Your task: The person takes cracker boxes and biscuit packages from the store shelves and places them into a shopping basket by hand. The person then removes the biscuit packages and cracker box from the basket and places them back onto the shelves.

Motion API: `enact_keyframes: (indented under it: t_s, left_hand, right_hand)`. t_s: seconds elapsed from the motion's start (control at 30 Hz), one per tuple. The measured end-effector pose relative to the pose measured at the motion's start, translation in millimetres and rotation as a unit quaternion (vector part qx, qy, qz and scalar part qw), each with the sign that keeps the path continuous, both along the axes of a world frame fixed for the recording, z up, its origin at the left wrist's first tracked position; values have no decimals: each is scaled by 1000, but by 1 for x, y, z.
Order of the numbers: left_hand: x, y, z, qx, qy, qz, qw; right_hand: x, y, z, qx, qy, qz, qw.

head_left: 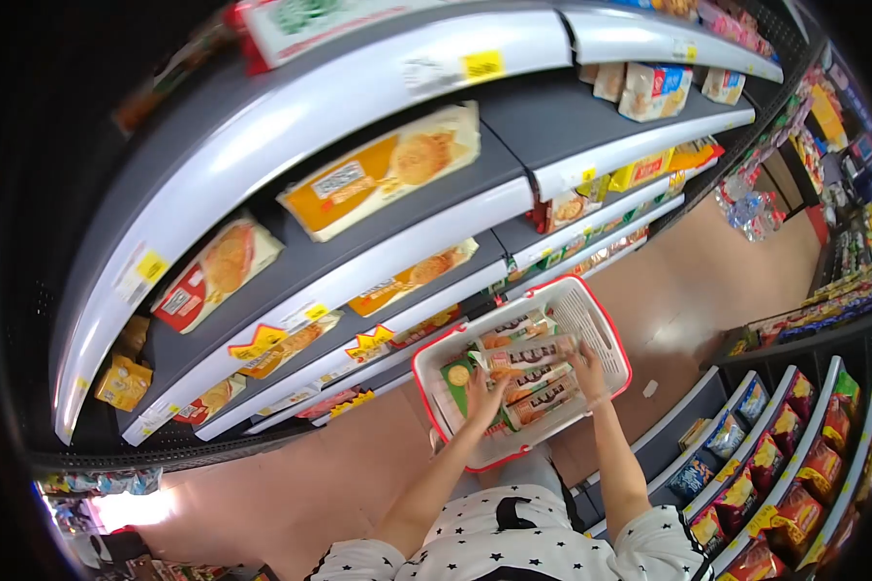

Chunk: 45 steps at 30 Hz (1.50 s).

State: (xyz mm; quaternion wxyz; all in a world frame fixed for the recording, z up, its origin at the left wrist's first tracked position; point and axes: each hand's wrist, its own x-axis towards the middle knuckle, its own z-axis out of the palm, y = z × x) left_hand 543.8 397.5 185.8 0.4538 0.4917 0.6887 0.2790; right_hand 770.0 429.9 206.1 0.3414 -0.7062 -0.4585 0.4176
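The right hand (589, 376) has its fingers bent around the right end of a long, pale printed packet (533, 355); the left hand (485, 392), fingers partly spread, touches its left end, though whether it grips cannot be told. The packet lies slanted atop similar packets inside a white plastic basket with a red rim (599, 324), its walls just outside both hands. Beyond, grey shelves with white front edges (446, 225) stand near the basket's upper left, and glossy tan floor (712, 290) stretches away to the right.

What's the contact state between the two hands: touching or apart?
Apart. The head view shows printed packages between the left hand and the right hand.
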Motion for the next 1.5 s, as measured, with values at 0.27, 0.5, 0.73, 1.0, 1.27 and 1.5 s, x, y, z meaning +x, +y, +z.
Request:
enact_keyframes:
  t_s: [0.27, 0.5, 0.73, 1.0, 1.27, 1.5]
  left_hand:
    - [-66, -59, 157, 269, -58, 77, 958]
    - [-169, -81, 269, 520, -82, 172, 832]
    - [-264, -25, 413, 630, -67, 168, 755]
    - [-366, 99, 514, 494, 2, 178, 851]
    - [-386, 178, 521, 375, 41, 80, 923]
    - [-388, 166, 514, 281, 52, 28, 958]
  right_hand:
    - [-108, -78, 160, 215, 5, -21, 976]
    - [-205, -62, 255, 429, 84, 104, 893]
    - [-324, 3, 413, 555, 233, 220, 767]
    - [-388, 134, 492, 397, 231, 266, 847]
    - [-412, 234, 491, 334, 192, 257, 886]
    - [-411, 257, 471, 320, 191, 293, 881]
